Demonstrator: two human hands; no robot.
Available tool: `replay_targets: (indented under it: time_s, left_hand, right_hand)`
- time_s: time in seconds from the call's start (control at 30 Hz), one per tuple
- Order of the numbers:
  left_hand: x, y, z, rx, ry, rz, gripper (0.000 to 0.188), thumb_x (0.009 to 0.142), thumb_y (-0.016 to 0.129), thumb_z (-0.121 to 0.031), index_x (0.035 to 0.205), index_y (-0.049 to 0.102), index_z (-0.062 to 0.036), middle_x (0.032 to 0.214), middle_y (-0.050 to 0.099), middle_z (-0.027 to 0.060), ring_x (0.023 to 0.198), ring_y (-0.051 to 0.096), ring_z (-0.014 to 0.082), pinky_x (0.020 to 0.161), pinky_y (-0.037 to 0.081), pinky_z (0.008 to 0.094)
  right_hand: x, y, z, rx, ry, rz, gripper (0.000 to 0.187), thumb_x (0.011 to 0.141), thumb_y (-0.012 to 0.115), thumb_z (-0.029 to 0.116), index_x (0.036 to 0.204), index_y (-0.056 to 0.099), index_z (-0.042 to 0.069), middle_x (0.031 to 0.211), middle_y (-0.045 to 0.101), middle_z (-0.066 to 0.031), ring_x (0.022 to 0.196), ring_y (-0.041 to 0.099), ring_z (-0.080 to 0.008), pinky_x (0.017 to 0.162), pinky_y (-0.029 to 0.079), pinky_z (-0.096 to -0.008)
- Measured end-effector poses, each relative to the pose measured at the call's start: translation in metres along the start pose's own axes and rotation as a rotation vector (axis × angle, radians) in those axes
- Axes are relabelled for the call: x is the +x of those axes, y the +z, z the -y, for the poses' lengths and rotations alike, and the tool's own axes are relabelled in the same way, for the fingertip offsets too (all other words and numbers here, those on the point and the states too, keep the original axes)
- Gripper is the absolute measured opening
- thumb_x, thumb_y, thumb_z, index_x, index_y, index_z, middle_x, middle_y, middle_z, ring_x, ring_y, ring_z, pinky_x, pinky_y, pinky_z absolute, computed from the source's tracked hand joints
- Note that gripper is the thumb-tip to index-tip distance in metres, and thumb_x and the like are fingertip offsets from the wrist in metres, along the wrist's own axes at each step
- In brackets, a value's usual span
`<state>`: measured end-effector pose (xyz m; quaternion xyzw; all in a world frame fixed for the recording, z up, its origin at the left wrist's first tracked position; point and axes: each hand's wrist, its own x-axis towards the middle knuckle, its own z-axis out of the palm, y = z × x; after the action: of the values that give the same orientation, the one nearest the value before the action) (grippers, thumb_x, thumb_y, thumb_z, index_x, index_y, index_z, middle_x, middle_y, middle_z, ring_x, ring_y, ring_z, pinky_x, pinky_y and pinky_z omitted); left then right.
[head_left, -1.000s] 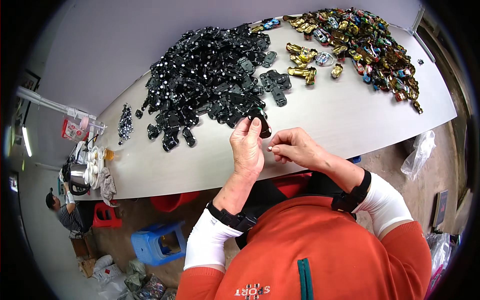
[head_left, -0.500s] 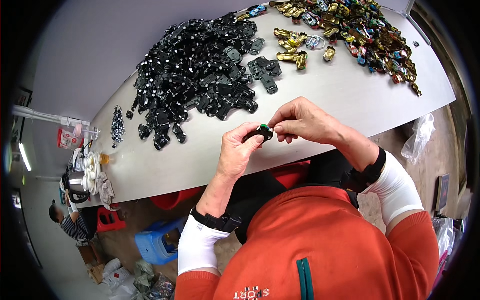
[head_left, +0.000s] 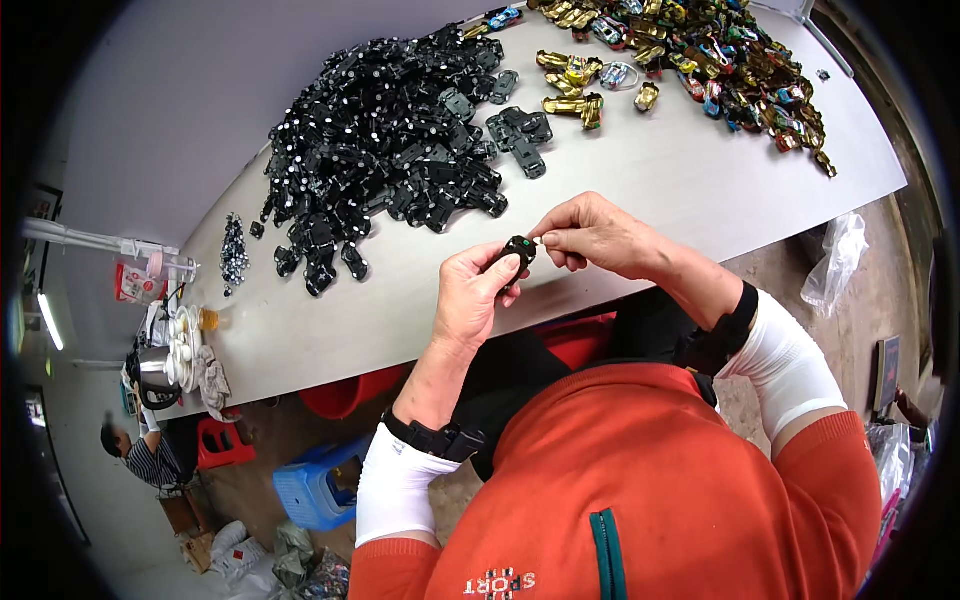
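**Pale bit [head_left: 539, 241], slim pinch**

Your left hand [head_left: 466, 295] grips the black car [head_left: 518, 254] between thumb and fingers, above the table [head_left: 640, 170] near its front edge. Your right hand [head_left: 597, 237] pinches the bit at its fingertips, just beside the car; whether the two touch, you cannot tell from here. So small a hold could slip, and the bit might roll off to the floor [head_left: 850, 350]. A loose left thumb could let the car twist.

The table carries a black pile [head_left: 375, 140] and, to its right, a gold pile [head_left: 735, 60]. A blue stool [head_left: 308, 495] and a co-worker [head_left: 152, 460] are at left.
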<state>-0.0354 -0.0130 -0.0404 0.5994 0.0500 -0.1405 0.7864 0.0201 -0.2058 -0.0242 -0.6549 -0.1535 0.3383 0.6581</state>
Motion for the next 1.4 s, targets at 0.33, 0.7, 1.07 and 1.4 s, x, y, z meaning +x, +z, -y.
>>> replay_targets:
  time_s: [0.33, 0.7, 1.07, 1.4]
  left_hand:
    - [-0.014, 0.015, 0.005, 0.232, 0.017, -0.018, 0.015, 0.084, 0.058, -0.005, 0.094, 0.062, 0.0044, 0.072, 0.06, 0.0053, 0.053, 0.051, 0.0072, 0.046, 0.04, 0.0194]
    - [-0.014, -0.016, 0.16, 1.194, 0.213, 0.148, 0.038, 0.083, 0.06, -0.018, 0.114, 0.05, 0.0022, 0.075, 0.061, 0.014, 0.061, 0.059, 0.0226, 0.057, 0.048, 0.033]
    - [-0.028, 0.007, 0.016, 0.177, -0.11, 0.304, 0.02, 0.084, 0.057, -0.002, 0.101, 0.059, 0.0065, 0.081, 0.064, 0.0105, 0.065, 0.06, 0.0128, 0.055, 0.049, 0.0241]
    - [0.058, 0.005, -0.008, -0.441, -0.043, 0.154, 0.023, 0.083, 0.062, -0.009, 0.104, 0.058, 0.0001, 0.088, 0.061, 0.0078, 0.07, 0.056, 0.0111, 0.061, 0.043, 0.0224]
  right_hand:
    - [-0.005, 0.011, -0.008, -0.78, -0.332, -0.127, 0.008, 0.082, 0.054, 0.003, 0.083, 0.062, 0.001, 0.059, 0.055, -0.0021, 0.055, 0.051, -0.0097, 0.051, 0.042, -0.0279]
    - [0.045, -0.031, -0.002, -0.995, -0.198, -0.53, 0.04, 0.068, 0.073, 0.038, 0.077, 0.057, 0.002, 0.072, 0.062, -0.0169, 0.069, 0.06, -0.0347, 0.064, 0.047, -0.0417]
    - [0.074, -0.04, -0.002, -0.988, -0.064, -0.492, 0.04, 0.073, 0.069, 0.036, 0.078, 0.06, -0.002, 0.073, 0.061, -0.0177, 0.066, 0.06, -0.0282, 0.06, 0.048, -0.0369]
    - [0.017, -0.052, 0.003, 0.716, 0.146, 0.353, 0.027, 0.09, 0.053, 0.026, 0.099, 0.055, 0.001, 0.06, 0.037, 0.005, 0.046, 0.03, -0.0028, 0.038, 0.023, -0.0159]
